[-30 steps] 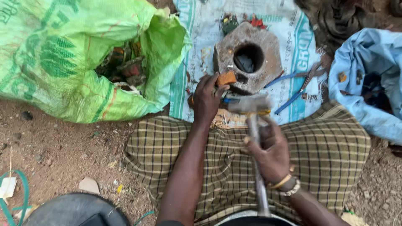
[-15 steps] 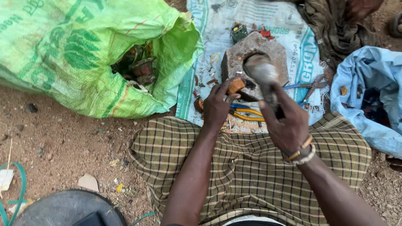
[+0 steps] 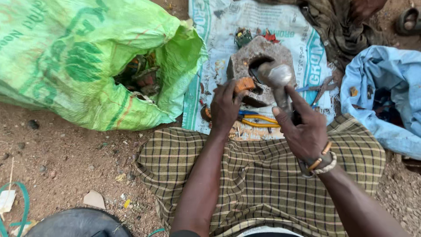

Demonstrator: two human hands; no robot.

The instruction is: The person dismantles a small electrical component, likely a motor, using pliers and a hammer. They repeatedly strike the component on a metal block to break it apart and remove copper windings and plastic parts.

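Dirt ground: green sack (image 3: 83, 61) left, blue bag (image 3: 386, 101) right.

Centre: grey hexagonal metal block (image 3: 245, 66) set on printed woven sheet (image 3: 219, 30).
Left: green woven plastic sack (image 3: 66, 57), scrap held inside.
Right: blue cloth bundle (image 3: 372, 83).
Near: checked olive cloth (image 3: 258, 175), spread before the sheet.

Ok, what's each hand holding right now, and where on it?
The right hand grips a hammer by its handle, below the head. The left hand pinches a small orange piece by its near end, against the grey block.
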